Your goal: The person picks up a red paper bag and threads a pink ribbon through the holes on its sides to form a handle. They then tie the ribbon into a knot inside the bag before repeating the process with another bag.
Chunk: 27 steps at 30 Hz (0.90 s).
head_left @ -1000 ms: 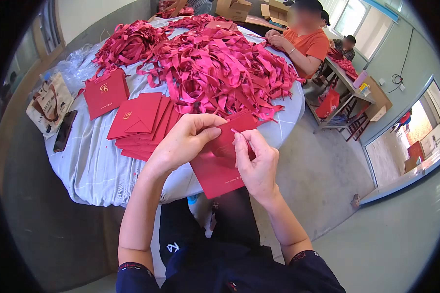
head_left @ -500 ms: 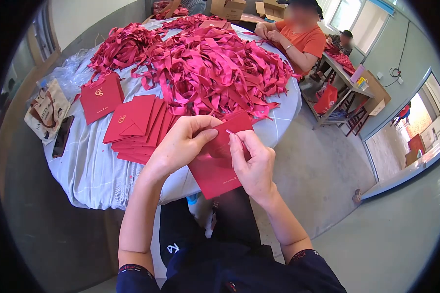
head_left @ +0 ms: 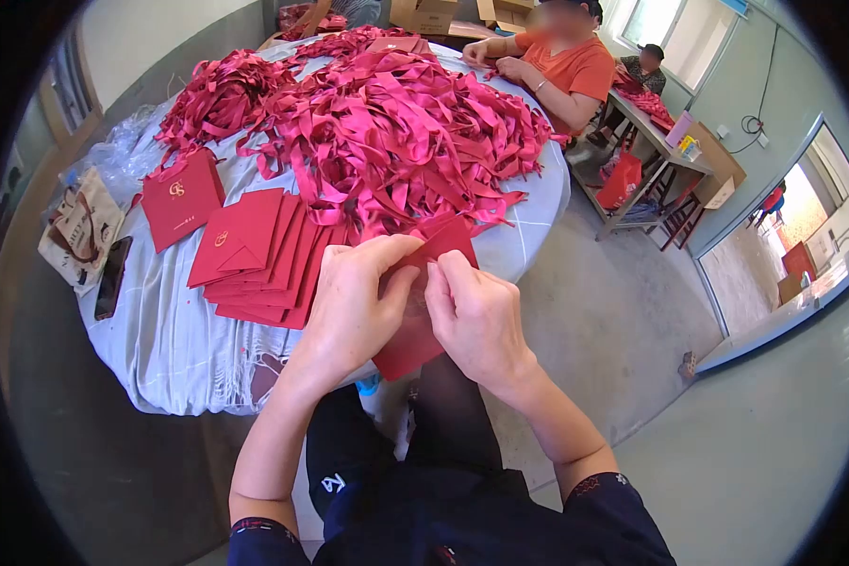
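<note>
A red paper gift bag (head_left: 408,347) is held up in front of me, over my lap by the table edge. My left hand (head_left: 363,297) is closed on its upper part, thumb and fingers pinching the paper. My right hand (head_left: 481,316) is closed in a pinch at the bag's top, on a thin pink ribbon end that is now mostly covered by the fingers. Left of my hands lies a stack of flat red gift bags (head_left: 241,241). Beyond my hands is a large heap of crimson ribbons (head_left: 406,132).
One red bag with a gold logo (head_left: 181,200) lies left of the stack. A phone (head_left: 112,276) and a canvas tote (head_left: 77,231) rest at the left edge of the cloth-covered table (head_left: 165,354). A co-worker in orange (head_left: 571,71) works across the table; another person sits farther back.
My right hand has moved slightly left and turned, its fingers closing in at the bag's top and covering the ribbon tip. My left hand stays on the bag. The view has shifted a little.
</note>
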Motion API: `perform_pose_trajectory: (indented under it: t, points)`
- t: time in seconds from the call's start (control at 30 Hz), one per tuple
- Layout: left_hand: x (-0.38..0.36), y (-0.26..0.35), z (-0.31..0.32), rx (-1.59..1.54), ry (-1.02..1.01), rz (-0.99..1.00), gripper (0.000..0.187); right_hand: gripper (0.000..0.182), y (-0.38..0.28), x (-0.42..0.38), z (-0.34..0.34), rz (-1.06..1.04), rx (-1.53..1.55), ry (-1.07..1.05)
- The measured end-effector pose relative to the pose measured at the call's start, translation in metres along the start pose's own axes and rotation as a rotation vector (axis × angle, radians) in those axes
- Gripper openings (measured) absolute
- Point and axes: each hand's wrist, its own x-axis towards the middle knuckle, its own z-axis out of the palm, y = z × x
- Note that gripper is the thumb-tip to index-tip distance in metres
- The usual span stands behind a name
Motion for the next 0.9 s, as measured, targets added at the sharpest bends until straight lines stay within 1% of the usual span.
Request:
perform_pose_trajectory:
  t: [0.03,0.07,0.13,0.17,0.23,0.33,0.47,0.57,0.63,0.67,0.73,0.77,0.83,0.9]
  points:
    - [-0.001,0.001,0.0,0.096,0.022,0.039,0.021,0.014,0.001,0.0,0.0,-0.007,-0.004,-0.021]
    - [-0.001,-0.001,0.002,0.095,0.022,0.04,0.021,0.014,0.001,-0.001,0.0,-0.007,-0.006,-0.02]
    - [-0.002,-0.006,0.005,0.108,0.06,0.122,0.022,0.015,0.001,-0.002,0.001,-0.015,0.001,-0.051]
    - [-0.002,-0.005,0.005,0.105,0.059,0.122,0.022,0.015,0.003,-0.002,0.002,-0.014,0.0,-0.053]
    - [-0.002,-0.002,0.006,0.066,0.058,0.043,0.021,0.014,0.006,-0.003,0.004,-0.021,0.017,-0.039]
    - [-0.003,-0.005,0.007,0.104,0.073,0.098,0.021,0.015,0.006,-0.003,0.004,-0.007,0.039,-0.051]
    - [-0.005,-0.005,0.008,0.095,0.064,0.076,0.022,0.014,0.007,-0.004,0.006,-0.009,0.054,-0.047]
    - [-0.005,-0.007,0.006,0.147,0.062,0.102,0.023,0.013,0.008,-0.004,0.005,0.01,0.072,-0.056]
    - [-0.005,-0.006,0.003,-0.088,-0.02,-0.11,0.022,0.011,0.009,-0.005,0.003,0.066,0.122,-0.077]
    - [-0.004,-0.007,0.001,-0.089,-0.021,-0.112,0.022,0.011,0.01,-0.007,0.002,0.068,0.123,-0.079]
    - [-0.002,-0.009,-0.003,-0.311,-0.156,-0.231,0.022,0.008,0.011,-0.008,0.001,0.055,0.157,-0.012]
    - [-0.001,-0.01,-0.004,-0.312,-0.156,-0.235,0.022,0.008,0.009,-0.008,-0.002,0.057,0.158,-0.015]
    - [-0.001,-0.012,-0.004,-0.485,-0.213,-0.328,0.023,0.005,0.004,-0.009,-0.008,0.139,0.159,0.013]
    - [-0.001,-0.01,-0.005,-0.516,-0.226,-0.373,0.024,0.005,0.003,-0.01,-0.008,0.146,0.163,0.019]
